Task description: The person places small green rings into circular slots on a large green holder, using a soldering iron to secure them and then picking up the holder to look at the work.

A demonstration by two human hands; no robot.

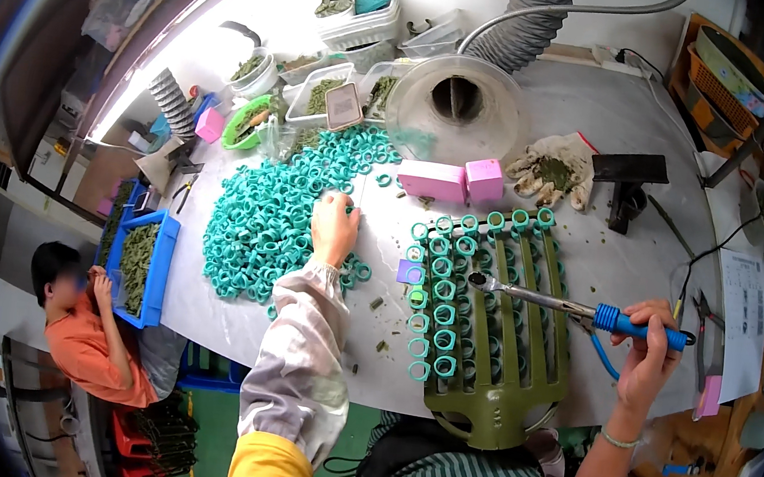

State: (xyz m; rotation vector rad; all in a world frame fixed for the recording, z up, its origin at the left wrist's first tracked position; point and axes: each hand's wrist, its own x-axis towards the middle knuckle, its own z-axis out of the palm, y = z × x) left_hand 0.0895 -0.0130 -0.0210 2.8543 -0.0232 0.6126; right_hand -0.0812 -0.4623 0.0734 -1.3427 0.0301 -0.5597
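My left hand (334, 230) reaches into the right side of a large heap of teal rings (263, 217). Its fingers are curled together, and whatever they pinch is hidden. In my right hand (645, 359) is a blue-handled tool (638, 325) with a metal shaft and a dark, rounded tip. The shaft crosses to the left above an olive-green barred frame (492, 427) lying in front of me. Teal rings line the frame's bars, with two columns of them (445, 315) showing plainly along its left side.
Pink blocks (432, 180), a stained glove (554, 170) and a clear round hood (406, 101) stand beyond the frame. Pliers (705, 314) and paper (743, 314) lie right. Tubs (318, 92) line the back. A person in orange (97, 339) sits left beside a blue tray (153, 294).
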